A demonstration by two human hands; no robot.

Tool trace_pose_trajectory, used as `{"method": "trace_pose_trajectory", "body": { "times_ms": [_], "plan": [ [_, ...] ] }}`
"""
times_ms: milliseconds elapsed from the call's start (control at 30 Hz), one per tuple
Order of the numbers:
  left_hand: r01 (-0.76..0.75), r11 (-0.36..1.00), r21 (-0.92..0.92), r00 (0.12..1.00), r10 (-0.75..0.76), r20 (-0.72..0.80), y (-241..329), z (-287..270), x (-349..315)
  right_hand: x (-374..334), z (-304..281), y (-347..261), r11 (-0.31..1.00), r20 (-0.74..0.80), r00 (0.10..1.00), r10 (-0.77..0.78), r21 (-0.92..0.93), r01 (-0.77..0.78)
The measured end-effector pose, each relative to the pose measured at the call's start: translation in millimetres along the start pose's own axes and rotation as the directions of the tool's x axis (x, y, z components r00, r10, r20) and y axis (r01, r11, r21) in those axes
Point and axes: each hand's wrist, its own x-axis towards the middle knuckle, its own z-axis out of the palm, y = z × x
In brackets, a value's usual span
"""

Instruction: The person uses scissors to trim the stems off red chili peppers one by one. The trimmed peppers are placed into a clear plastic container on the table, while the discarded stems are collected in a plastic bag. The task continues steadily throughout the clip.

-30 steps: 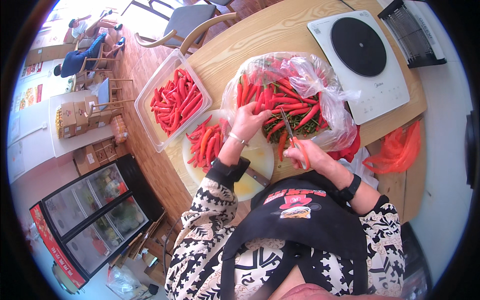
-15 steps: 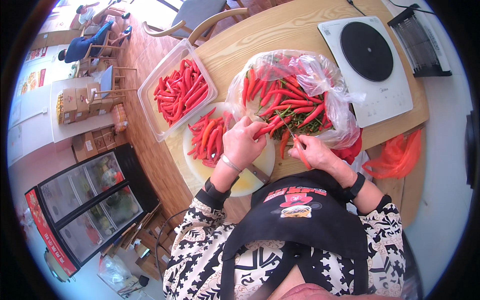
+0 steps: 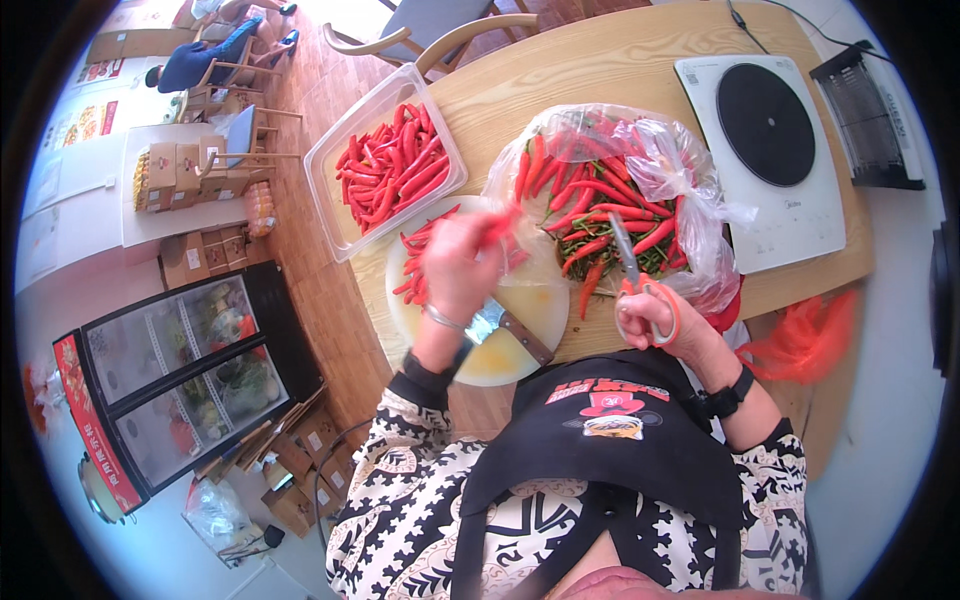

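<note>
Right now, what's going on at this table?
A person is working through red chili peppers at a wooden table. The right hand holds orange-handled scissors, blades pointing into an open plastic bag of chilies. The left hand, blurred, holds a red chili over a round cutting board, where a knife and a small heap of chilies lie. A clear plastic tub beside the board holds more chilies. A white induction hob sits unused farther right.

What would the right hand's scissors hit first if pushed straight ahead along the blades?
Probably the red chillies in the open plastic bag: the scissors in the right hand point into that pile, though height above it is unclear.
</note>
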Motion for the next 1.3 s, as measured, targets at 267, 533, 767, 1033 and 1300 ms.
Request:
{"method": "trace_pose_trajectory", "body": {
  "times_ms": [267, 533, 767, 1033, 1300],
  "plan": [
    [0.161, 0.706, 0.69, 0.969, 0.02, -0.246, -114, -43, 43, -10, -13, 16, 0.987, -0.194, 0.976, 0.101, -0.102, -0.122],
    [0.149, 0.945, 0.292, 0.838, -0.277, 0.469, 10, 100, 33, -1, -10, 27, 0.978, -0.193, 0.98, 0.05, -0.192, -0.087],
    [0.276, 0.937, 0.214, 0.72, -0.349, 0.599, -13, 115, 42, -1, -10, 28, 0.975, -0.203, 0.978, 0.043, -0.207, -0.086],
    [0.803, -0.114, -0.585, 0.546, -0.252, 0.799, 9, 53, 18, 4, 7, 25, 0.943, -0.028, 0.979, 0.202, -0.263, -0.202],
    [0.619, -0.177, -0.765, 0.63, -0.469, 0.619, 31, 63, -11, 20, 11, 33, 0.926, -0.155, 0.976, 0.152, -0.323, -0.195]
  ]
}}
